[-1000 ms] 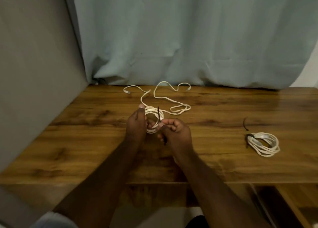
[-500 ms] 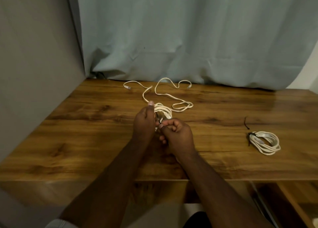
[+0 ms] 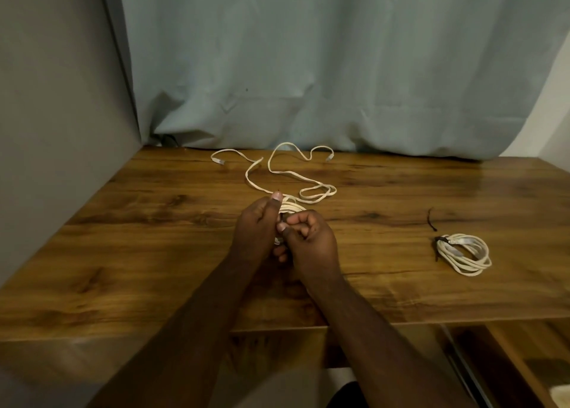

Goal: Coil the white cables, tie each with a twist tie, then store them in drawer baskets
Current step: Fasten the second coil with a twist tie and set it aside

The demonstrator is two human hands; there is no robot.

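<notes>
Dim, warm light; soft glare on the table [image 3: 462,173], wide-angle bending at edges.

Glossy wood-grain table [image 3: 401,191], matt cloth curtain [image 3: 308,68], perhaps rubbery-looking white cables [image 3: 288,173].

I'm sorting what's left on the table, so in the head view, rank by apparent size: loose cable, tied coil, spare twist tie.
1. Loose cable, sprawled widest.
2. Tied coil.
3. Spare twist tie, smallest.
The cable lies farther from the camera yet looks largest.
</notes>
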